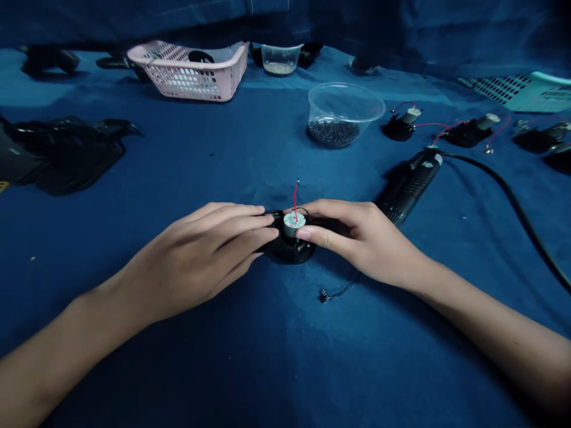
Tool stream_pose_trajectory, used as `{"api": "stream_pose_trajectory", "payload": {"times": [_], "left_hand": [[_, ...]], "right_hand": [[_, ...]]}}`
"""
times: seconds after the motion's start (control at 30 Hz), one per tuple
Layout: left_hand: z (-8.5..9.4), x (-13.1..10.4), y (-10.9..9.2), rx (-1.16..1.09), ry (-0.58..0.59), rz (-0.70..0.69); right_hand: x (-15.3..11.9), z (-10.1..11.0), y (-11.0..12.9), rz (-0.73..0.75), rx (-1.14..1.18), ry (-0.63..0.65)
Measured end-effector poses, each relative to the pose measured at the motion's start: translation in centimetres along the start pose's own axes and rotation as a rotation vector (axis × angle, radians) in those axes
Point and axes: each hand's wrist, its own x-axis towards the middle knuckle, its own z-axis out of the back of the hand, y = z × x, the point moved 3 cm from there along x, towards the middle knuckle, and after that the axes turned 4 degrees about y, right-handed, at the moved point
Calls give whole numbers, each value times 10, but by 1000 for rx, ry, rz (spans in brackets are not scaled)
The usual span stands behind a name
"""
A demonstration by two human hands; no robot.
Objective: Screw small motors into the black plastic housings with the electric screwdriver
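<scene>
A small round motor [293, 224], pale on top with a red wire [295, 199] standing up from it, sits upright in a black plastic housing [289, 252]. My right hand [361, 235] grips the motor from the right, thumb in front and forefinger behind. From the left, my left hand [209, 244] holds the housing, its fingers long and lying against the black part; the thumb is hidden. A dark wire with a small metal end [325, 295] trails on the blue cloth below my right hand.
A black electric screwdriver [413, 184] with a cable lies at right. Behind it are several motor assemblies [401, 123]. A clear tub [341, 119] holds small dark screws. Further back stand a pink basket [194, 77] and a green basket [539, 92]. Black plastic bags [75, 151] lie left.
</scene>
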Motion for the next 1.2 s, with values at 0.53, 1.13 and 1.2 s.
{"api": "stream_pose_trajectory", "payload": {"times": [0.53,1.13,1.2], "left_hand": [[3,2,-7,-16,-48,-4],[3,0,-16,-33,46,-118],[4,1,-17,-54,48,-109]], "right_hand": [[3,1,-2,-59,71,12],[-5,-9,8,147,-158,61],[-6,-10,7,141,-161,54]]}}
